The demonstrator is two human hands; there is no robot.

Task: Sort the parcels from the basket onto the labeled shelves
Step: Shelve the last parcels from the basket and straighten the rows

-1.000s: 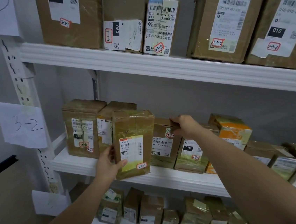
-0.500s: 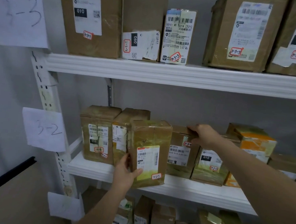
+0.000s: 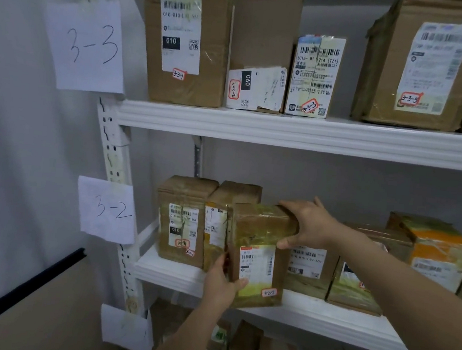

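While gripped: parcel [image 3: 258, 252] between hands.

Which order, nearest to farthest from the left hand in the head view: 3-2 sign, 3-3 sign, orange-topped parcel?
From the left hand, at the held parcel's lower left corner:
1. 3-2 sign, up and left on the shelf post.
2. Orange-topped parcel, far right on the same shelf.
3. 3-3 sign, high on the left.

brown parcel [image 3: 260, 235], white shelf [image 3: 286, 129], orange-striped box [image 3: 438, 248]
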